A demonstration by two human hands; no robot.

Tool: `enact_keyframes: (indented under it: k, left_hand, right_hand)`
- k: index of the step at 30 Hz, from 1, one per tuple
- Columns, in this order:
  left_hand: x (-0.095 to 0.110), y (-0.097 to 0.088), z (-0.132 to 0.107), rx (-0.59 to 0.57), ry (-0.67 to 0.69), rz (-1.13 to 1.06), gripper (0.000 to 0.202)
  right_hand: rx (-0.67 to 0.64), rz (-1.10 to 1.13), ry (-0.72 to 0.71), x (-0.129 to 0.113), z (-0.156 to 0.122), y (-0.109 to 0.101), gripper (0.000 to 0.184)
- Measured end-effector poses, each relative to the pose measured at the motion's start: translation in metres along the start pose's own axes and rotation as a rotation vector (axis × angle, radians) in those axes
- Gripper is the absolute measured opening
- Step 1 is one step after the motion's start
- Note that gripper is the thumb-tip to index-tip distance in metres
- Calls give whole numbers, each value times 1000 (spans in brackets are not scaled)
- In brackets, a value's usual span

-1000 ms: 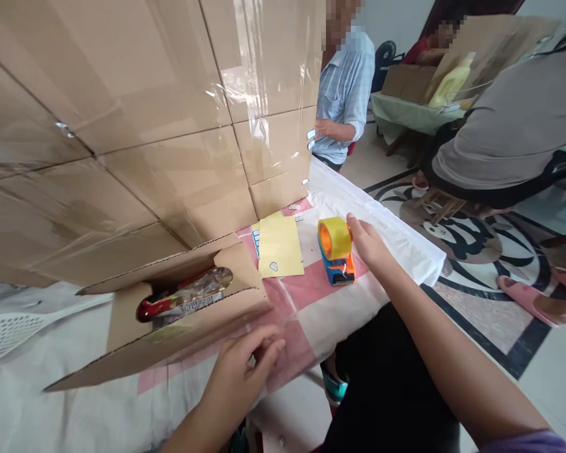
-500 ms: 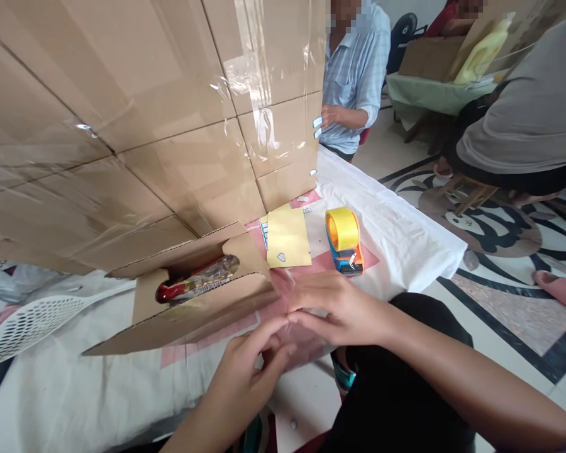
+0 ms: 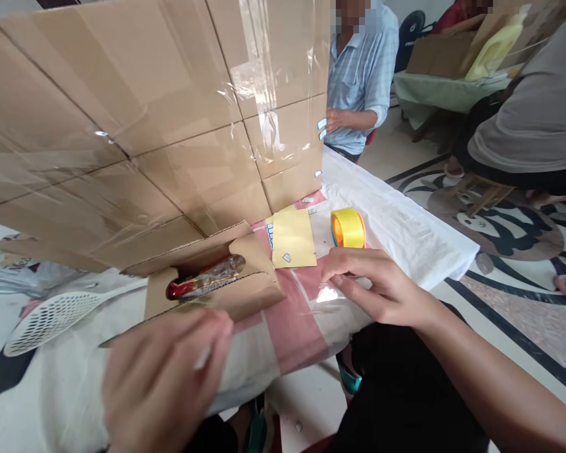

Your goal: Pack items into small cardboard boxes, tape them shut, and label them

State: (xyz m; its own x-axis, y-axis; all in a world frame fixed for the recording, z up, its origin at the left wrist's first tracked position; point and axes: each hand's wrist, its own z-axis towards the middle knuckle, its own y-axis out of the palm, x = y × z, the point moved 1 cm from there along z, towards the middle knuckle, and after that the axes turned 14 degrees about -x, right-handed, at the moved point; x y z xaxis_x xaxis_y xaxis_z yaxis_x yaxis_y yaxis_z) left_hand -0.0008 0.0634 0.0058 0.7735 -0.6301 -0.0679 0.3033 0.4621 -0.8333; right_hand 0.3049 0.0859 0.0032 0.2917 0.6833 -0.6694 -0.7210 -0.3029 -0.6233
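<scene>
My right hand point(image 3: 375, 286) is closed in a pinch near the table's front edge. A strip of clear film point(image 3: 327, 294) glints at its fingertips; its outline is hard to make out. To the left, my left hand point(image 3: 163, 380) is curled and blurred in front of the carton, and whatever is in its fingers cannot be made out. The small open cardboard carton point(image 3: 245, 302) holds a red-tipped item in clear wrapping point(image 3: 212, 277). Just beyond my right hand stands a tape dispenser with a yellow roll point(image 3: 351, 228). A yellow paper point(image 3: 295, 239) lies between carton and dispenser.
Stacked, taped cardboard boxes point(image 3: 170, 119) form a wall behind the carton. On the left lies a white slotted skimmer point(image 3: 59, 318). A person in a checked shirt point(image 3: 358, 82) stands beyond the boxes; another person point(image 3: 538, 119) sits at the right near a green-covered table point(image 3: 429, 88).
My hands have moved apart from being together over the table edge. The left went left and is blurred; the right went slightly right and up, beside the dispenser. The view shifted slightly.
</scene>
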Motion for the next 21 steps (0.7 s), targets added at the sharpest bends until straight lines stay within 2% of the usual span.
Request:
enact_keyframes:
  k: [1, 2, 5, 7, 9, 12, 14, 18, 21]
  left_hand:
    - [-12, -6, 5, 31, -88, 95, 41]
    - [-24, -9, 9, 11, -198, 143, 49]
    - [-55, 1, 17, -184, -430, 140, 71]
    - [-67, 14, 18, -315, -501, 116, 77]
    - [-72, 23, 17, -381, -540, 97, 74]
    - [-70, 27, 14, -443, -492, 54, 53]
    - [-68, 26, 12, -497, -424, 18, 47]
    - [-69, 25, 5, -572, -339, -19, 60]
    - [-72, 27, 1, -600, -284, -23, 68]
  right_hand:
    - [-15, 1, 3, 0, 0, 1, 20]
    - [-31, 2, 6, 1, 1, 2, 21]
    - [-78, 6, -17, 0, 6, 9, 24]
    - [-110, -9, -61, -2, 11, 14, 26]
    - [-167, -52, -82, -6, 17, 18, 27]
    - [-293, -118, -79, -18, 35, 20, 26]
    - [-364, -102, -76, -31, 54, 19, 24]
    - [-489, 185, -60, -49, 113, 22, 18]
    - [-527, 287, -18, -34, 165, 37, 13]
